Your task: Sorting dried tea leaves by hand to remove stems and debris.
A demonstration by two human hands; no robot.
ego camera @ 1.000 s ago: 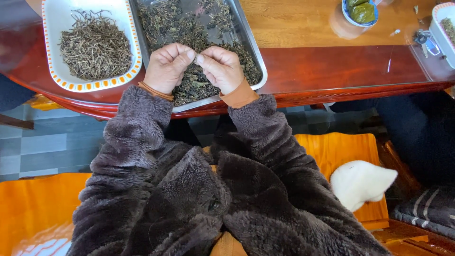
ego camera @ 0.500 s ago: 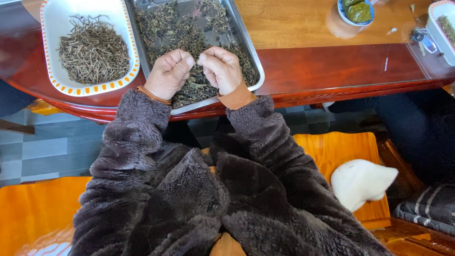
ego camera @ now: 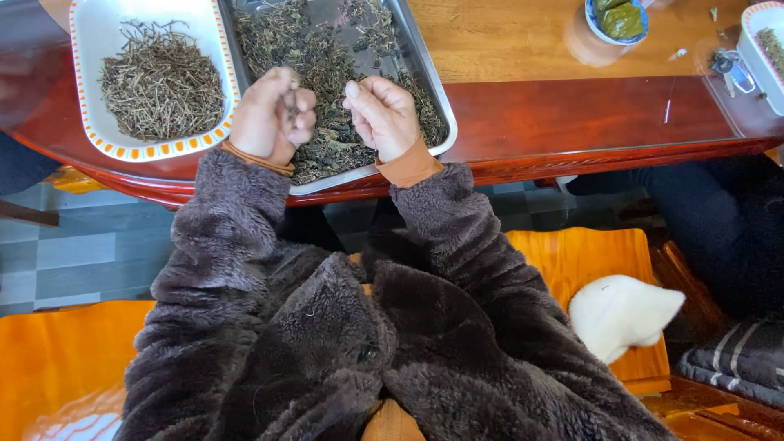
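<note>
Both hands hover over the near end of a metal tray (ego camera: 425,77) that sits at the table's (ego camera: 572,106) front edge, heaped with dark dried leaves (ego camera: 327,57). The left hand (ego camera: 269,114) is curled nearly into a fist, pinching a small dark sprig (ego camera: 291,104) between thumb and fingers. The right hand (ego camera: 382,116) is loosely curled, thumb raised, fingers bent inward; whether it grips anything I cannot tell. The two hands are just beside each other, not touching. Left of the tray, touching its side, stands a white dish (ego camera: 90,49) with an orange-dotted rim, holding a pile of thin stems (ego camera: 162,86). Toward the table's far right corner sits a small bowl (ego camera: 618,20) with something green in it. Fuzzy dark sleeves (ego camera: 457,245) cover both arms.
</note>
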